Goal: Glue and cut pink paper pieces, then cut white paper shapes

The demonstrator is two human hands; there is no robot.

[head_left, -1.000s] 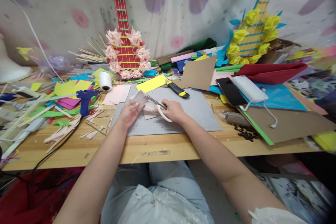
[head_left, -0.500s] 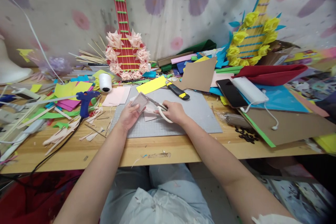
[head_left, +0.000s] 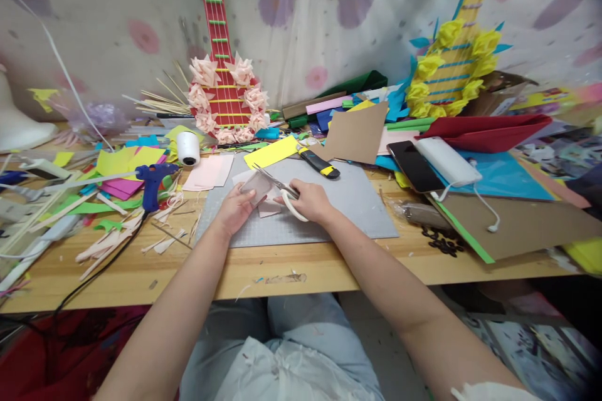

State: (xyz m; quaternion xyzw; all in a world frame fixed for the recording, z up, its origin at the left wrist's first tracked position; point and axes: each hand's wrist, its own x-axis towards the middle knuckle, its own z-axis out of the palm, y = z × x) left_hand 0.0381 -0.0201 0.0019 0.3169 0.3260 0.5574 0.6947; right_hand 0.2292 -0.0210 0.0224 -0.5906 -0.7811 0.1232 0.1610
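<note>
My left hand (head_left: 236, 208) pinches a small piece of pale pink paper (head_left: 256, 187) above the grey cutting mat (head_left: 348, 219). In my right hand (head_left: 311, 200) is a pair of scissors (head_left: 295, 205) with white handles, its blades pointing up and left across the paper's upper right edge. Whether the blades are cutting into it I cannot tell. More pale paper pieces (head_left: 269, 208) lie on the mat beneath. Past my hands, a black and yellow utility knife (head_left: 320, 163) rests beside a yellow paper strip (head_left: 270, 152).
To the left lie a blue glue gun (head_left: 153, 187), a white thread spool (head_left: 189, 148) and pink paper squares (head_left: 209, 172). A red paper guitar (head_left: 223, 91) and a yellow one (head_left: 446, 69) stand behind. A phone (head_left: 414, 166) and white power bank (head_left: 448, 163) are on the right.
The paper in my left hand has tilted and shifted slightly right and down. The scissors' blades now point higher, over its upper edge. My right hand has barely moved.
</note>
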